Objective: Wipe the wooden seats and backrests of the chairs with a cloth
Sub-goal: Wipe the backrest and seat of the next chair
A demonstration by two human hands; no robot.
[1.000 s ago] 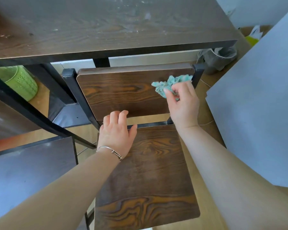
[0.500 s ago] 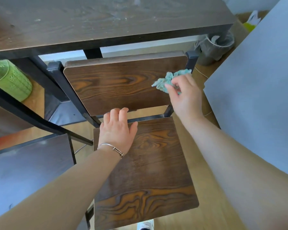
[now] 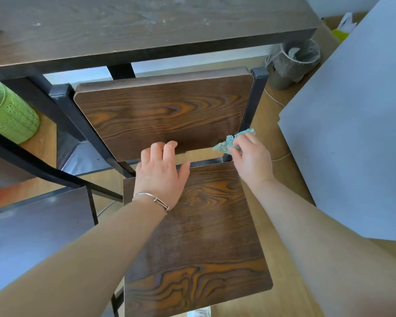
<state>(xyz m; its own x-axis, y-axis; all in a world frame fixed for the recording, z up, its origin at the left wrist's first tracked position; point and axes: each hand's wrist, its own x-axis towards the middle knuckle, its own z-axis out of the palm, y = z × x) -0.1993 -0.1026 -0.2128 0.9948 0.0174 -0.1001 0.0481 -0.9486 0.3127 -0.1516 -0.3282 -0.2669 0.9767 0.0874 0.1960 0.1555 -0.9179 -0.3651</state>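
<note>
Teal cloth (image 3: 232,143) pinched in right hand (image 3: 252,157) at backrest (image 3: 162,113) lower edge, left hand (image 3: 161,177) flat on seat (image 3: 204,236)

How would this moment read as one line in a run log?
right hand: gripping cloth at backrest lower right corner | left hand: flat on seat rear

Left hand (image 3: 160,177) flat on the seat (image 3: 199,243), backrest (image 3: 162,110) just beyond its fingertips, right hand (image 3: 252,159) holding cloth (image 3: 229,143) at backrest's lower right corner, surface (image 3: 124,24) beyond
</note>
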